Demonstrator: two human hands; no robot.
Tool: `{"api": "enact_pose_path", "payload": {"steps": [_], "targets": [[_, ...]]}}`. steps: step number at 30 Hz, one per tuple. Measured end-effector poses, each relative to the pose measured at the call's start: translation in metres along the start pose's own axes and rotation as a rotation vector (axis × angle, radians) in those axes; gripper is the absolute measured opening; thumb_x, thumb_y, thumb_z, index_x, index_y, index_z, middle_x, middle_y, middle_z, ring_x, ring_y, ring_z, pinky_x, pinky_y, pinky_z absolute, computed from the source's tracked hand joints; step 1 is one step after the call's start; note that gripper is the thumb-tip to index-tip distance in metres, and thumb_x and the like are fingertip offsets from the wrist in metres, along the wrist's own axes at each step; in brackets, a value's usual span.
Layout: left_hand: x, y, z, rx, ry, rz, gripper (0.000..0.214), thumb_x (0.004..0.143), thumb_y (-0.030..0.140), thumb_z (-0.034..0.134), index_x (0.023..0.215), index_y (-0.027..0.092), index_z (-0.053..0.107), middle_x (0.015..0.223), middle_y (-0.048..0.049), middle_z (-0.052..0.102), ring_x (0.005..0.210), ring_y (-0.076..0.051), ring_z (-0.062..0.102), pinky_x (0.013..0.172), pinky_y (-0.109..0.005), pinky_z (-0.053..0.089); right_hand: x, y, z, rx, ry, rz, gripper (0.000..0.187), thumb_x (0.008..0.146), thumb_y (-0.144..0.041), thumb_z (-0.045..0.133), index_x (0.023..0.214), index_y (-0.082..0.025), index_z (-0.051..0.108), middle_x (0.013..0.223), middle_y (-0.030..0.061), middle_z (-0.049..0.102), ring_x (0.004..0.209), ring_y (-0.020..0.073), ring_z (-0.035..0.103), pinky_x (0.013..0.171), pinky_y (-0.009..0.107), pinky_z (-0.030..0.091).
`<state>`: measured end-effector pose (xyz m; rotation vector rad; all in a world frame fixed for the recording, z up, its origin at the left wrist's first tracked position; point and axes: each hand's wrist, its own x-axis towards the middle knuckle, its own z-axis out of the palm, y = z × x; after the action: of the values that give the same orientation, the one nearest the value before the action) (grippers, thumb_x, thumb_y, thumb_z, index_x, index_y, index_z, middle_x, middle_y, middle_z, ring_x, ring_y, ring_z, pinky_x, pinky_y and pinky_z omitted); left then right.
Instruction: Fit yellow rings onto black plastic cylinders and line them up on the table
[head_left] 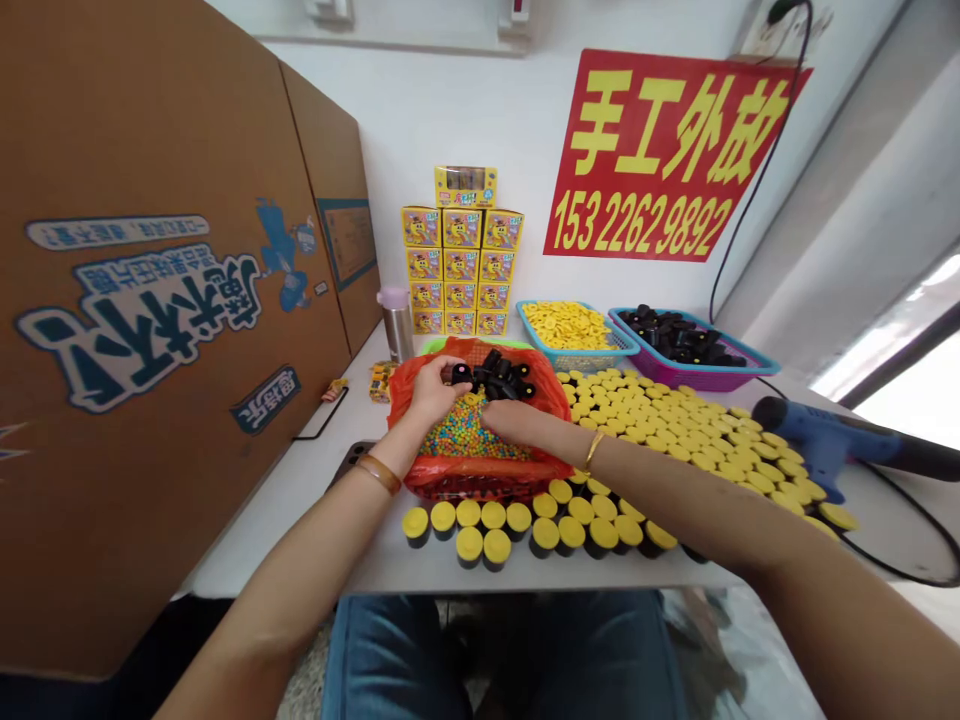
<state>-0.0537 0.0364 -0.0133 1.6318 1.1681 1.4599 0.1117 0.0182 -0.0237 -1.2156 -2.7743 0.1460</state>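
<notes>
Left hand (442,388) curled against black plastic caps (499,378) heaped in red plastic bag (487,478); right hand (517,425) just above multicoloured candy beads (469,438) in same bag. Yellow-topped black tubes (555,525) in front of bag; loose yellow discs (660,420) right of it; blue basket (574,335), pink basket (682,340) behind-right; stacked yellow boxes (459,255) behind.

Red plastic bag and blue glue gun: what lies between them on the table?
In the head view, a dense spread of flat yellow discs fills the stretch between the red plastic bag and the blue glue gun.
</notes>
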Motion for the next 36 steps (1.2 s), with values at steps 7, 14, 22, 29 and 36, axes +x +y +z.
{"api": "enact_pose_path", "payload": {"steps": [7, 14, 22, 29, 36], "targets": [[-0.002, 0.001, -0.002, -0.006, 0.075, -0.058, 0.036, 0.056, 0.001, 0.074, 0.088, 0.015, 0.067, 0.088, -0.0026, 0.070, 0.082, -0.017, 0.065, 0.085, -0.036, 0.052, -0.001, 0.002, 0.006, 0.794, -0.045, -0.014, 0.023, 0.069, -0.010, 0.072, 0.091, -0.014, 0.076, 0.078, 0.0024, 0.074, 0.072, 0.0161, 0.065, 0.072, 0.029, 0.052], [-0.007, 0.002, -0.002, -0.038, -0.235, -0.112, 0.037, 0.049, 0.000, 0.078, 0.083, 0.013, 0.071, 0.079, -0.0016, 0.071, 0.073, -0.016, 0.064, 0.079, -0.035, 0.053, -0.014, 0.028, -0.026, 1.103, 0.295, 0.110, 0.025, 0.063, -0.024, 0.080, 0.086, -0.017, 0.074, 0.081, 0.0033, 0.072, 0.075, 0.0153, 0.066, 0.077, 0.033, 0.054], [-0.012, 0.007, 0.002, -0.096, -0.454, -0.143, 0.041, 0.042, 0.013, 0.088, 0.078, 0.013, 0.068, 0.072, 0.0010, 0.069, 0.067, -0.014, 0.063, 0.066, -0.027, 0.051, -0.017, 0.013, -0.067, 0.005, 0.282, -0.127, 0.018, 0.083, -0.011, 0.060, 0.089, -0.018, 0.075, 0.090, 0.0071, 0.066, 0.086, 0.0173, 0.058, 0.071, 0.030, 0.040], [-0.012, 0.005, 0.002, -0.128, -0.475, -0.176, 0.044, 0.042, 0.016, 0.089, 0.081, 0.013, 0.068, 0.074, 0.0001, 0.068, 0.069, -0.014, 0.063, 0.070, -0.030, 0.052, -0.013, -0.006, -0.088, -0.301, 0.232, -0.202, 0.019, 0.091, -0.015, 0.055, 0.082, -0.016, 0.072, 0.086, 0.0084, 0.061, 0.084, 0.0185, 0.052, 0.068, 0.031, 0.034], [-0.009, 0.007, 0.002, -0.077, -0.197, -0.118, 0.035, 0.055, 0.005, 0.078, 0.087, 0.014, 0.069, 0.081, -0.0014, 0.070, 0.072, -0.014, 0.063, 0.076, -0.032, 0.053, -0.025, 0.027, -0.058, 0.046, 0.008, 0.045, 0.015, 0.074, -0.011, 0.068, 0.086, -0.015, 0.076, 0.082, 0.0055, 0.071, 0.074, 0.0163, 0.062, 0.065, 0.025, 0.041]]}}
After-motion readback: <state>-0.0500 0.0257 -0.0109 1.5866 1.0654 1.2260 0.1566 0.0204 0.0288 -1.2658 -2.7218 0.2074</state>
